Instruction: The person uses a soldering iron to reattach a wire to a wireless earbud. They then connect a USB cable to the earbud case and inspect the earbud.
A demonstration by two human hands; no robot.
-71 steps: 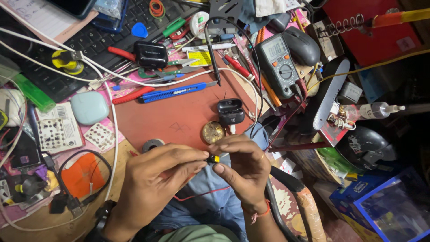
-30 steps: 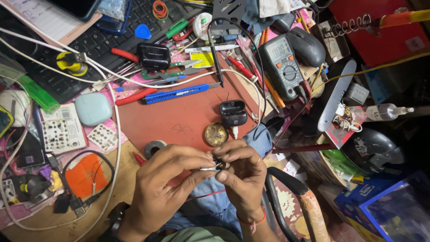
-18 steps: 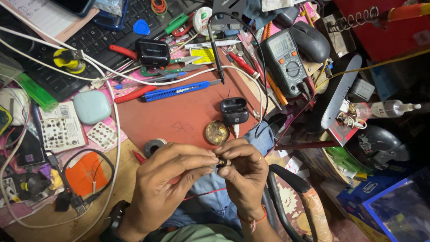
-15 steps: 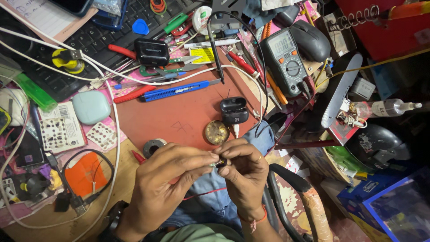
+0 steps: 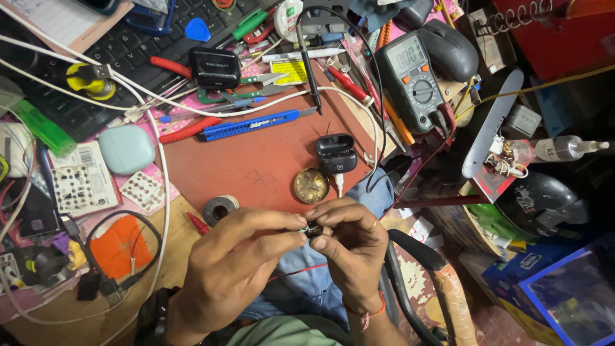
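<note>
left hand [image 5: 240, 259] and right hand [image 5: 352, 247] meet fingertip to fingertip, both pinching a small dark part [image 5: 313, 229] between them — held near the front edge of the brown mat [image 5: 256, 166], just below the round brass tin [image 5: 311, 185] and black earbud case [image 5: 336, 154].

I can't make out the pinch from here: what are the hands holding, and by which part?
Both hands, left hand and right hand, pinch one small dark part by its ends.

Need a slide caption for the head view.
Both hands, left and right, pinch a small dark part above a cluttered repair mat.
</note>
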